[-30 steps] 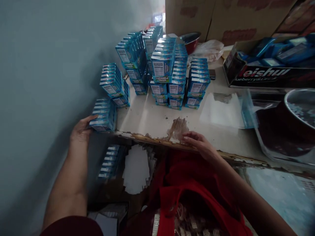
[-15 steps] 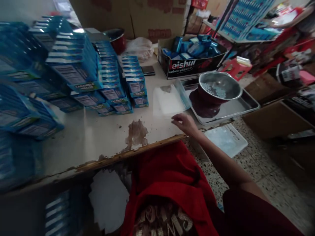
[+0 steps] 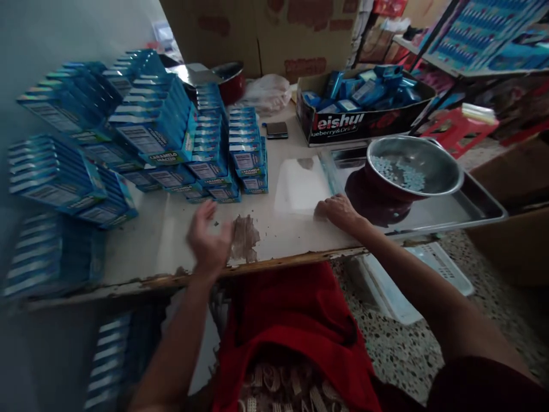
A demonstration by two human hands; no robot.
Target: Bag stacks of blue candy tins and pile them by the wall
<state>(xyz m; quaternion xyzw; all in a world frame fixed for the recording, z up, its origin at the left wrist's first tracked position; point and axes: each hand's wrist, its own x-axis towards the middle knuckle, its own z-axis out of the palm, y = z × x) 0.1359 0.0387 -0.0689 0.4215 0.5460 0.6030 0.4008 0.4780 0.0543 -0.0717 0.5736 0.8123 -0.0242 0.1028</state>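
My left hand (image 3: 209, 237) is raised over the front of the worn white table (image 3: 171, 240), blurred, with fingers apart and nothing in it. Near it stand stacked blue boxes (image 3: 146, 123). My right hand (image 3: 338, 213) rests at the front corner of a clear plastic sheet or bag (image 3: 302, 186), its fingers curled; whether they grip anything is hidden. To its right, a metal bowl (image 3: 441, 166) with small pale blue pieces stands on a silver tray (image 3: 454, 212).
An open carton (image 3: 364, 123) of blue packets is at the back. A dark flat object (image 3: 277, 130) lies beside the boxes. A red stool (image 3: 458, 131) stands right of the carton. Below the table edge is a pale plastic crate (image 3: 412, 292).
My left hand has come into view over the table. My right hand has turned palm down onto the table by the plastic. The view has shifted, showing more of the left side.
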